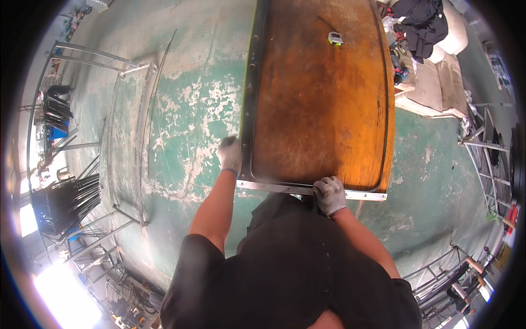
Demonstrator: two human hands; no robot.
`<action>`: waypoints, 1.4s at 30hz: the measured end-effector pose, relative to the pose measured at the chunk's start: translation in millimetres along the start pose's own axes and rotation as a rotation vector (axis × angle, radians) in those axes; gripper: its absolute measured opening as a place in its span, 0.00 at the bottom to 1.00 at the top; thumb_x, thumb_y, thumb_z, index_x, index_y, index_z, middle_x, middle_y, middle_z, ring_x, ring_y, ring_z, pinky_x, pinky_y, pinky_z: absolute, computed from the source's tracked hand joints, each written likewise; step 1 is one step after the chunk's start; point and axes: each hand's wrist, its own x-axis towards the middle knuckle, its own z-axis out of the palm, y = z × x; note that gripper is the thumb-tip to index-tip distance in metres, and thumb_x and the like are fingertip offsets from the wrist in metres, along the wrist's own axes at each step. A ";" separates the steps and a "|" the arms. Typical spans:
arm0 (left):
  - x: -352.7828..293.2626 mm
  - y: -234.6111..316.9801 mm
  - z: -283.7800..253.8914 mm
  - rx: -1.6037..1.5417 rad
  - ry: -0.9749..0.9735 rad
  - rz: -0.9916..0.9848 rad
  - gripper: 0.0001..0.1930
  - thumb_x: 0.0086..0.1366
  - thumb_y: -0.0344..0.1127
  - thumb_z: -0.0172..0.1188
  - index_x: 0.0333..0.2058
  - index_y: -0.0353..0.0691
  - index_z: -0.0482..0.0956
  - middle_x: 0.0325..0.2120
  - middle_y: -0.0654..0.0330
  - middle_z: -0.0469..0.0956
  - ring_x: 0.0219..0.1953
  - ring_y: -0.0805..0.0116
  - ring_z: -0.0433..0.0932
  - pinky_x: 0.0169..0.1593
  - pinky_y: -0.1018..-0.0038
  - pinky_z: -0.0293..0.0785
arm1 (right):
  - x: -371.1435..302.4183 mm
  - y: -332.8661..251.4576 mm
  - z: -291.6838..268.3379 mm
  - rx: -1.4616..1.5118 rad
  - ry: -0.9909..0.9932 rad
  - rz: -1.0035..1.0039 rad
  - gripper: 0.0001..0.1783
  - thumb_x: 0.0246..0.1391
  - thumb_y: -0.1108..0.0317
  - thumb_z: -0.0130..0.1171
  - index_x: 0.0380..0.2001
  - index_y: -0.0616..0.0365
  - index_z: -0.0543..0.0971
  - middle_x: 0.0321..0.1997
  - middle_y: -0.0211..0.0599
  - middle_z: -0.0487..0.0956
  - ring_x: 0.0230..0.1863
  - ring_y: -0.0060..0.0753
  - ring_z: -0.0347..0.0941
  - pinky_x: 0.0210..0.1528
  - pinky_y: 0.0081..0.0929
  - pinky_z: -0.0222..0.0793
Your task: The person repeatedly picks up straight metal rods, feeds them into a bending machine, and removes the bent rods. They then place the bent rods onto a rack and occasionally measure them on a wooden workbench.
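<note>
Far left stands a grey metal-tube rack point(104, 54), near bundled thin black rods point(71, 205). Flaking green floor point(186, 131) spreads between it and the brown wooden tabletop point(312, 98) before me. My left hand point(230, 154), white-gloved, blurs at the tabletop's dark left edge; I cannot tell whether it grips anything. A thin black round-cornered frame point(387, 109) lies on the wood, just inside the edges. My right hand point(330, 195), also gloved, bends its fingers over the silver metal strip point(274, 187) along the near edge; whether they close on it, I cannot tell. Beyond the right edge come more floor and a beige cushioned sofa point(430, 93).
</note>
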 end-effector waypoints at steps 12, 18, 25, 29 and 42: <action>-127.0 -38.7 -50.9 0.208 -0.306 0.461 0.12 0.66 0.30 0.67 0.48 0.40 0.87 0.43 0.54 0.88 0.45 0.59 0.88 0.51 0.64 0.83 | -40.2 -25.2 13.9 0.055 -0.129 -0.178 0.14 0.50 0.61 0.75 0.42 0.44 0.90 0.52 0.30 0.86 0.66 0.42 0.74 0.70 0.45 0.68; -168.9 -52.3 -45.3 0.388 -0.386 0.679 0.11 0.64 0.30 0.68 0.45 0.41 0.87 0.43 0.50 0.86 0.49 0.45 0.85 0.53 0.56 0.82 | -63.4 -31.0 20.9 -0.050 0.231 -0.005 0.23 0.49 0.61 0.76 0.50 0.47 0.88 0.54 0.35 0.86 0.65 0.46 0.77 0.67 0.50 0.73; -168.0 -31.8 -36.0 0.560 -0.528 0.940 0.13 0.62 0.30 0.64 0.46 0.42 0.86 0.46 0.52 0.86 0.53 0.46 0.82 0.58 0.53 0.79 | -58.5 -32.1 9.6 -0.195 0.111 0.129 0.26 0.47 0.57 0.79 0.51 0.46 0.86 0.62 0.36 0.81 0.67 0.49 0.73 0.69 0.48 0.71; -161.3 -31.8 -14.1 0.810 -0.509 0.881 0.15 0.60 0.32 0.65 0.47 0.43 0.86 0.47 0.52 0.85 0.56 0.47 0.80 0.61 0.52 0.77 | -51.5 -5.5 -3.1 -0.088 -0.078 0.180 0.25 0.54 0.55 0.76 0.54 0.49 0.86 0.64 0.39 0.81 0.68 0.50 0.73 0.72 0.47 0.69; -155.9 -1.6 11.0 1.026 -0.647 0.728 0.16 0.65 0.35 0.61 0.51 0.43 0.87 0.49 0.47 0.87 0.56 0.45 0.83 0.64 0.55 0.78 | -30.5 176.6 -57.1 -0.182 0.210 1.110 0.24 0.60 0.65 0.69 0.59 0.54 0.80 0.62 0.51 0.84 0.63 0.56 0.83 0.62 0.48 0.82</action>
